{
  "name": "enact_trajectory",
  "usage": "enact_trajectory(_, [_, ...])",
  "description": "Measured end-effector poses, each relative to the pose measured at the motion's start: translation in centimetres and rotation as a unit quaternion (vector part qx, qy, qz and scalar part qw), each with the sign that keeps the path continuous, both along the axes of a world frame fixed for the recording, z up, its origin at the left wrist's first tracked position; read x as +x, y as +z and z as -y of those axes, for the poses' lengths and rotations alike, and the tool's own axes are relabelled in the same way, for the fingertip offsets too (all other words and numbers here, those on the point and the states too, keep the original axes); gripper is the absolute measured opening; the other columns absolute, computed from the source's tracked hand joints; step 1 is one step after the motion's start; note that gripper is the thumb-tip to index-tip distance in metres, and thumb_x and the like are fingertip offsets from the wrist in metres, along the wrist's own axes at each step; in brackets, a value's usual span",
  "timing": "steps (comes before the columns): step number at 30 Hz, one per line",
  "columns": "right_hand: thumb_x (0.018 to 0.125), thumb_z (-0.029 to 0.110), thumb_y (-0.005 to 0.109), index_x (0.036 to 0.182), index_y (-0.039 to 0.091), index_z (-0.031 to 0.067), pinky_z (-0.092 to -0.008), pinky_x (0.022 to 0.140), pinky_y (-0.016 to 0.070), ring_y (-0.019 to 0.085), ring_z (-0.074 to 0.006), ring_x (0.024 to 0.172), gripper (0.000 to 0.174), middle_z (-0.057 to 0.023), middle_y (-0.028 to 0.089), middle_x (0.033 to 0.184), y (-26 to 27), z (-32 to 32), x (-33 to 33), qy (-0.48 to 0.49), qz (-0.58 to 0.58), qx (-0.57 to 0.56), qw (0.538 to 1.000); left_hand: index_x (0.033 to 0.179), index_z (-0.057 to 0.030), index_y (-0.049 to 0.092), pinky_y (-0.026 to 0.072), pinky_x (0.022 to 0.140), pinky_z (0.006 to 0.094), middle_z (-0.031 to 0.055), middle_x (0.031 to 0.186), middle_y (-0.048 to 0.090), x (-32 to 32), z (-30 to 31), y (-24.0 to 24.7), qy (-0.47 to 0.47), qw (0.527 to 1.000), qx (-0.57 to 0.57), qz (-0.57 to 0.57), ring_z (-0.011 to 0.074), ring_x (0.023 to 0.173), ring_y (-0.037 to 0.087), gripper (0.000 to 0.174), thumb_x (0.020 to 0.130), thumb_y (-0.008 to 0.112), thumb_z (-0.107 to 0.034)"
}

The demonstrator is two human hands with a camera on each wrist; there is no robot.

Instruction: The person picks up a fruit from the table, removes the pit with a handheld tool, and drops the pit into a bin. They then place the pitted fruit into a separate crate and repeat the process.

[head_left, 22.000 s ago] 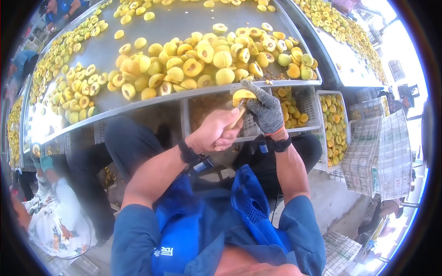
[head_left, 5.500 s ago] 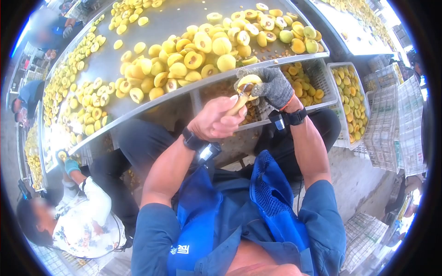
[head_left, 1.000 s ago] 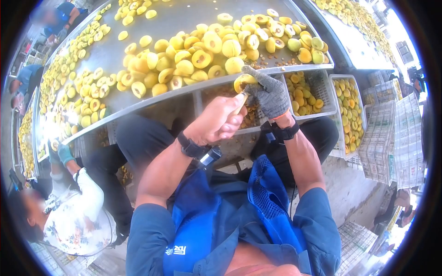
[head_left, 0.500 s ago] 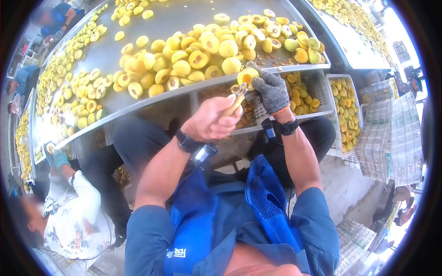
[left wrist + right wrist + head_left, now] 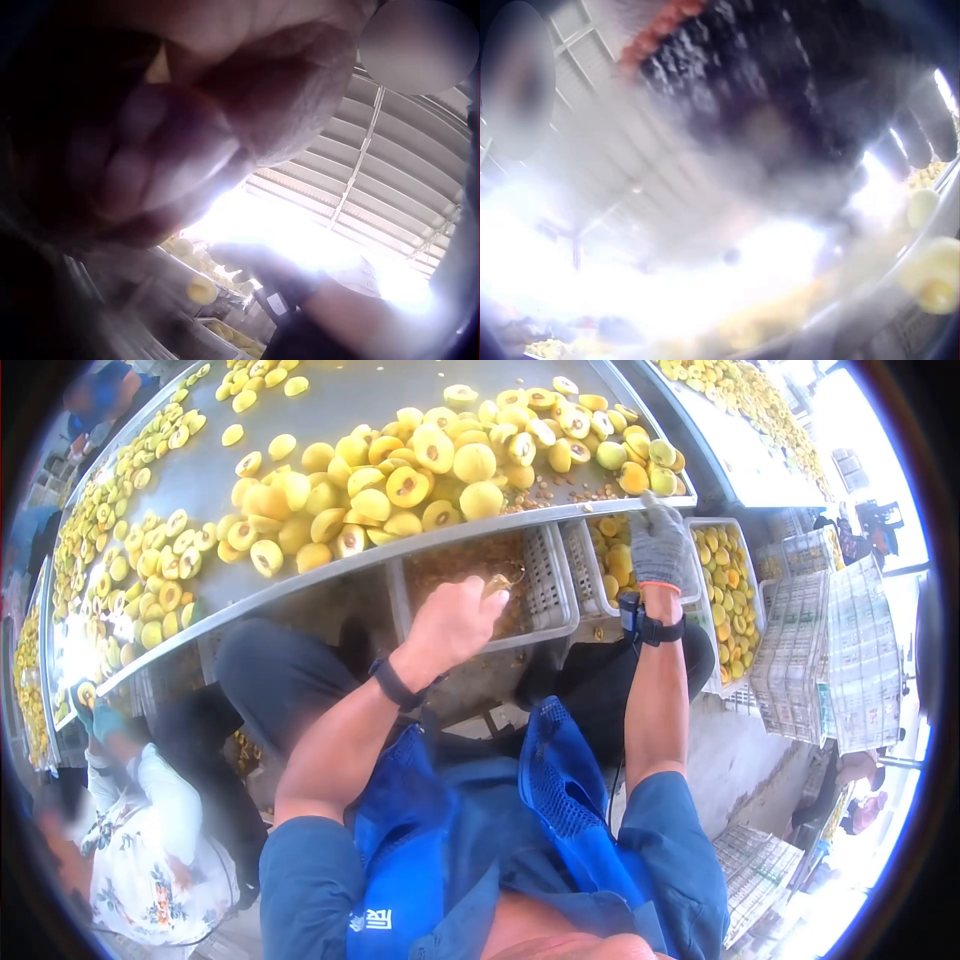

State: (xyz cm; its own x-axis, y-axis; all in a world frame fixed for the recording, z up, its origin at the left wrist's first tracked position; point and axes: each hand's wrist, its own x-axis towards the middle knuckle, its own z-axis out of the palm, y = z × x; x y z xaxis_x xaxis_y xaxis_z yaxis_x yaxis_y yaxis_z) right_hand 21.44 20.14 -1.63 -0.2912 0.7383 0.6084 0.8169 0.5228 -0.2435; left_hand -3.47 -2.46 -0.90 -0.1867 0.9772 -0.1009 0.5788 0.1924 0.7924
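Observation:
My bare left hand grips a small wooden-handled scooping tool over a white crate of scraps below the table edge. In the left wrist view the fingers are curled tight. My right hand, in a grey knit glove, reaches with straight fingers up to the edge of the metal table, above a crate of yellow fruit halves. It holds nothing that I can see. A pile of yellow fruit, whole and halved, lies on the table just beyond both hands.
Another crate of halves stands to the right, with stacked empty crates beyond it. A person in a floral top works at lower left. More fruit lines the table's far left side.
Half a second ago my gloved right hand held a fruit half against the tool. The hands have parted: the right moved right toward the table edge without the fruit, and the left dropped over the crate.

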Motion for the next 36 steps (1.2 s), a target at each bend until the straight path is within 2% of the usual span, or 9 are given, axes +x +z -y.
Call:
enact_trajectory(6, [0.086,0.033,0.076,0.114,0.076,0.0108,-0.0434,0.087,0.0558,0.07,-0.0362,0.099,0.035,-0.0147,0.073,0.109,0.8,2.5,-12.2,0.198,0.071,-0.184,0.96,0.088,0.0048,0.064,0.0506,0.071,0.0525,0.0305,0.079,0.066,0.9,-0.5,-0.8,0.031,0.999,0.017,0.0,0.0498,0.079,0.065,0.041,0.097,0.066,-0.035])
enact_trajectory(12, [0.075,0.048,0.076,0.099,0.078,0.0108,-0.0467,0.084,0.0569,0.072,-0.0382,0.097,0.044,-0.017,0.076,0.103,4.7,4.2,-19.8,0.117,0.26,-0.284,0.915,0.094,0.0052,0.066,0.052,0.078,0.0561,0.0331,0.085,0.067,-0.6,-0.3,-0.6,0.084,0.996,0.037,-0.002,0.0517,0.085,0.065,0.045,0.097,0.063,-0.04])
enact_trajectory(16, [0.086,0.034,0.077,0.124,0.071,0.0021,-0.0389,0.08,0.0582,0.074,-0.0261,0.09,0.05,-0.0155,0.077,0.103,2.1,2.3,-16.4,0.218,0.054,-0.277,0.934,0.09,0.0028,0.063,0.0493,0.056,0.0441,0.02,0.071,0.066,-1.5,0.0,-1.1,0.082,0.986,0.063,0.132,0.0344,0.059,0.063,0.04,0.102,0.061,-0.036])
enact_trajectory(17, [0.089,0.022,0.069,0.133,0.067,0.0035,-0.0319,0.076,0.0572,0.072,-0.0171,0.095,0.048,-0.0094,0.075,0.109,2.2,2.4,-15.3,0.25,-0.128,-0.453,0.846,0.09,0.0017,0.062,0.0463,0.051,0.0385,0.0142,0.068,0.063,-1.9,0.2,0.3,0.075,0.964,0.0,0.254,0.0272,0.053,0.058,0.038,0.103,0.06,-0.034])
enact_trajectory(21, [0.095,0.014,0.067,0.153,0.047,-0.0008,-0.0255,0.086,0.0554,0.066,-0.0124,0.102,0.063,-0.0097,0.065,0.134,2.4,4.8,-10.6,0.407,-0.443,-0.577,0.553,0.096,-0.0024,0.059,0.035,0.04,0.0246,-0.0016,0.064,0.05,-1.7,0.7,2.1,0.056,0.856,-0.071,0.509,0.0062,0.045,0.044,0.032,0.108,0.054,-0.032])
enact_trajectory(24, [0.095,0.015,0.069,0.153,0.043,-0.0026,-0.0274,0.093,0.0551,0.065,-0.0141,0.111,0.066,-0.0105,0.062,0.138,1.8,6.8,-10.0,0.422,-0.307,-0.393,0.757,0.097,-0.0005,0.058,0.0369,0.04,0.0263,0.0006,0.063,0.051,-1.0,0.9,2.8,0.059,0.838,-0.082,0.536,0.0093,0.043,0.044,0.033,0.108,0.053,-0.031])
enact_trajectory(25, [0.095,0.014,0.068,0.15,0.047,-0.0025,-0.0298,0.1,0.053,0.062,-0.0151,0.119,0.061,-0.0103,0.063,0.135,2.2,7.4,-9.9,0.426,-0.297,-0.385,0.763,0.097,-0.0005,0.058,0.0369,0.04,0.0264,0.0008,0.063,0.051,-0.8,0.9,2.8,0.057,0.839,-0.073,0.536,0.0093,0.043,0.044,0.032,0.109,0.053,-0.03])
enact_trajectory(28, [0.095,0.011,0.068,0.148,0.049,-0.0019,-0.031,0.102,0.0522,0.062,-0.0154,0.119,0.057,-0.0099,0.064,0.134,2.0,8.4,-10.1,0.371,-0.456,-0.544,0.598,0.096,-0.0004,0.058,0.0368,0.039,0.0266,0.0013,0.064,0.052,-0.2,0.9,2.9,0.057,0.845,-0.051,0.53,0.0094,0.043,0.044,0.032,0.109,0.052,-0.029])
enact_trajectory(36, [0.1,0.007,0.063,0.15,0.048,0.0012,-0.0346,0.107,0.0475,0.059,-0.0211,0.125,0.053,-0.0125,0.061,0.139,-0.3,10.0,-10.3,0.36,-0.407,-0.486,0.685,0.094,-0.0001,0.058,0.0358,0.038,0.0269,0.0019,0.06,0.052,0.6,0.6,2.8,0.078,0.861,-0.03,0.502,0.0101,0.042,0.045,0.035,0.11,0.05,-0.03])
